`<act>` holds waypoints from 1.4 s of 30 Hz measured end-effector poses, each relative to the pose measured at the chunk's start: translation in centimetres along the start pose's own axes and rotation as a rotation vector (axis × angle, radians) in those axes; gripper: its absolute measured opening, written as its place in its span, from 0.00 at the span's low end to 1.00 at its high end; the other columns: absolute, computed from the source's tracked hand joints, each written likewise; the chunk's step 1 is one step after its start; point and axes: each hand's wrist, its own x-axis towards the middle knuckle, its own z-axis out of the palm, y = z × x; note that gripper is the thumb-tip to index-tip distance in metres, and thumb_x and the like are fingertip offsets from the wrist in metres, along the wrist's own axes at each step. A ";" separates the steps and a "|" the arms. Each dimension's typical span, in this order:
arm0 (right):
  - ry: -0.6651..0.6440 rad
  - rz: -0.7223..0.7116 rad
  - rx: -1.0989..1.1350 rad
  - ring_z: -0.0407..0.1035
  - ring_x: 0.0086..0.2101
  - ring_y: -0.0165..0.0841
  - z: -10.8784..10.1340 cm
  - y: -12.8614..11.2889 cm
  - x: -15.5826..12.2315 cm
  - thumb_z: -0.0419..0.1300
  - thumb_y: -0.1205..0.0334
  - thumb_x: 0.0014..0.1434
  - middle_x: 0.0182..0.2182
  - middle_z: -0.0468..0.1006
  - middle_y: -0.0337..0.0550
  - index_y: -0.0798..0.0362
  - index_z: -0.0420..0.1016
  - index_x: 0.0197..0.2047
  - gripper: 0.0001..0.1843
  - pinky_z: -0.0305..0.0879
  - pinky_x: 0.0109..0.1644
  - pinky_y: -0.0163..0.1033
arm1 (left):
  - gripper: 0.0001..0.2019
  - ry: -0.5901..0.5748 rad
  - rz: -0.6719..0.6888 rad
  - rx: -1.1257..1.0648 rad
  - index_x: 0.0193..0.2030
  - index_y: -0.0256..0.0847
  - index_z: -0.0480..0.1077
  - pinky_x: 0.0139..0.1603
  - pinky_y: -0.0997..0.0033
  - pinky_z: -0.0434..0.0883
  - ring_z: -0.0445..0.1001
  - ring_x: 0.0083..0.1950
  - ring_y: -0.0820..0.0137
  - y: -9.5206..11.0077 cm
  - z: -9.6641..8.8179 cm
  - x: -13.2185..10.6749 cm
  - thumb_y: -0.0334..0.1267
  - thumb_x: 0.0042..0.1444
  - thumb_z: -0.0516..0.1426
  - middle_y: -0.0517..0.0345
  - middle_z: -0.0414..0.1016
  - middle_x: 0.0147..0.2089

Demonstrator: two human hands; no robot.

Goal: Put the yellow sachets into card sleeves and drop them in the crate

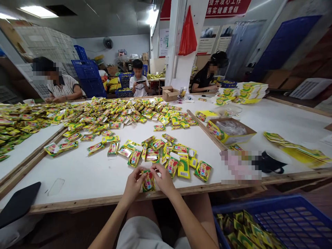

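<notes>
A small yellow-green printed box (148, 181) stands upright at the table's near edge, between my two hands. My left hand (135, 180) has its thumb and fingers closed on the box's upper left side. Pinched at the top right corner of that same box is my right hand (162, 175); its exact fingertip contact is partly hidden. Just beyond my hands lies a loose cluster of similar boxes, among them a box with a barcode (183, 166) and another box (203, 171) to the right.
A large heap of small boxes (116, 112) covers the far table. Wooden strips (204, 129) divide the white tabletop (85, 173). An open carton (233, 133) holds clear plastic. A blue crate (285, 214) with packs sits low right. A black phone-like slab (20, 204) lies left. Several people sit beyond.
</notes>
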 end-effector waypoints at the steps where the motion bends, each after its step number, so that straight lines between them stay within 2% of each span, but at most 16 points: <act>1: 0.006 0.000 0.007 0.72 0.35 0.35 0.3 0.1 0.4 0.55 0.63 0.58 0.32 0.76 0.41 0.51 0.73 0.33 0.06 0.69 0.41 0.39 | 0.09 0.020 0.015 -0.005 0.39 0.40 0.69 0.44 0.69 0.70 0.74 0.42 0.66 0.0 0.0 0.1 0.42 0.54 0.59 0.55 0.74 0.39; 3: 0.023 0.020 0.075 0.72 0.34 0.34 0.8 0.4 0.8 0.56 0.64 0.58 0.32 0.77 0.40 0.51 0.73 0.38 0.06 0.69 0.41 0.38 | 0.12 0.048 0.025 -0.083 0.45 0.41 0.67 0.46 0.67 0.70 0.74 0.44 0.66 0.0 0.0 0.3 0.41 0.55 0.59 0.54 0.75 0.41; 5: 0.035 0.035 0.134 0.73 0.35 0.33 1.1 0.5 0.7 0.56 0.65 0.58 0.34 0.77 0.40 0.50 0.72 0.44 0.10 0.69 0.41 0.38 | 0.16 0.058 0.020 -0.153 0.49 0.43 0.64 0.47 0.65 0.71 0.75 0.44 0.65 0.1 0.2 0.3 0.41 0.54 0.59 0.53 0.76 0.43; 10: -0.010 -0.014 0.093 0.72 0.38 0.35 0.4 -0.1 0.2 0.58 0.62 0.58 0.36 0.77 0.44 0.52 0.76 0.35 0.06 0.69 0.40 0.37 | 0.10 0.034 0.004 -0.034 0.37 0.39 0.72 0.48 0.64 0.70 0.75 0.45 0.62 0.9 0.1 0.2 0.44 0.54 0.59 0.51 0.78 0.40; 13: 0.000 -0.006 0.060 0.71 0.34 0.34 0.2 -0.4 0.3 0.57 0.60 0.59 0.32 0.77 0.42 0.52 0.76 0.31 0.09 0.68 0.37 0.36 | 0.10 0.055 -0.016 -0.013 0.37 0.39 0.73 0.45 0.66 0.71 0.75 0.42 0.64 1.3 0.0 0.4 0.44 0.54 0.59 0.52 0.78 0.38; 17: 0.017 0.058 0.031 0.71 0.29 0.32 0.5 -0.2 1.0 0.59 0.59 0.57 0.29 0.77 0.40 0.52 0.76 0.33 0.07 0.68 0.34 0.36 | 0.12 0.090 -0.054 -0.069 0.39 0.39 0.73 0.41 0.68 0.72 0.76 0.40 0.65 1.2 0.1 0.9 0.44 0.51 0.61 0.53 0.78 0.38; 22: -0.005 0.074 0.021 0.70 0.26 0.31 0.5 -0.1 1.4 0.58 0.59 0.57 0.26 0.76 0.38 0.52 0.75 0.31 0.08 0.67 0.31 0.34 | 0.12 0.111 -0.071 -0.071 0.35 0.38 0.74 0.41 0.69 0.71 0.75 0.38 0.65 0.5 0.0 1.2 0.45 0.51 0.61 0.55 0.78 0.34; 28: -0.055 0.091 0.144 0.73 0.31 0.33 0.9 0.1 0.0 0.58 0.61 0.57 0.30 0.78 0.39 0.52 0.75 0.35 0.06 0.70 0.36 0.36 | 0.11 0.058 -0.051 -0.064 0.38 0.39 0.76 0.47 0.64 0.71 0.75 0.43 0.62 0.0 -0.4 0.1 0.43 0.51 0.62 0.52 0.79 0.39; 31: -0.008 0.068 0.125 0.73 0.32 0.35 0.4 -0.6 -0.7 0.57 0.61 0.57 0.30 0.78 0.40 0.51 0.75 0.35 0.06 0.71 0.38 0.38 | 0.10 0.013 0.001 0.003 0.36 0.40 0.76 0.47 0.63 0.71 0.74 0.46 0.60 0.7 -0.4 0.1 0.44 0.53 0.60 0.51 0.78 0.42; 33: 0.095 0.043 0.019 0.73 0.34 0.36 -1.8 -1.7 -1.5 0.56 0.60 0.58 0.33 0.79 0.43 0.51 0.75 0.35 0.07 0.71 0.40 0.39 | 0.11 0.037 0.049 0.118 0.41 0.41 0.74 0.45 0.64 0.71 0.74 0.46 0.61 1.2 -0.5 0.7 0.45 0.55 0.57 0.51 0.76 0.44; 34: 0.161 0.042 -0.059 0.73 0.35 0.37 -3.6 -2.2 -2.2 0.56 0.59 0.58 0.34 0.79 0.44 0.51 0.75 0.36 0.08 0.70 0.41 0.40 | 0.12 0.073 0.077 0.205 0.44 0.42 0.72 0.44 0.64 0.71 0.73 0.45 0.62 1.4 -0.5 1.2 0.45 0.56 0.57 0.51 0.75 0.44; 37: 0.314 0.087 -0.381 0.72 0.35 0.39 -11.0 -3.7 -5.1 0.56 0.53 0.57 0.35 0.79 0.45 0.50 0.75 0.36 0.11 0.69 0.41 0.42 | 0.19 0.183 0.173 0.534 0.51 0.41 0.66 0.43 0.62 0.69 0.72 0.42 0.61 1.3 -0.4 3.4 0.44 0.54 0.58 0.51 0.73 0.42; 39: 0.359 0.115 -0.602 0.72 0.36 0.42 -15.8 -4.3 -7.4 0.57 0.50 0.54 0.34 0.79 0.46 0.49 0.76 0.34 0.13 0.68 0.43 0.45 | 0.21 0.160 0.209 0.725 0.53 0.40 0.64 0.43 0.61 0.68 0.72 0.41 0.59 0.8 -0.2 4.9 0.39 0.52 0.59 0.51 0.73 0.39; 40: 0.382 0.132 -0.675 0.72 0.36 0.43 -17.5 -4.5 -8.3 0.57 0.49 0.53 0.33 0.79 0.46 0.49 0.77 0.33 0.14 0.68 0.42 0.46 | 0.21 0.128 0.210 0.789 0.53 0.39 0.64 0.42 0.61 0.67 0.72 0.41 0.58 0.6 -0.1 5.6 0.36 0.51 0.58 0.51 0.73 0.37; 42: 0.414 0.170 -0.720 0.73 0.35 0.42 -19.1 -4.8 -9.7 0.56 0.47 0.54 0.33 0.79 0.46 0.49 0.77 0.32 0.15 0.70 0.39 0.44 | 0.19 0.081 0.186 0.842 0.51 0.40 0.65 0.38 0.65 0.67 0.73 0.38 0.60 0.6 0.0 6.6 0.30 0.51 0.56 0.54 0.73 0.33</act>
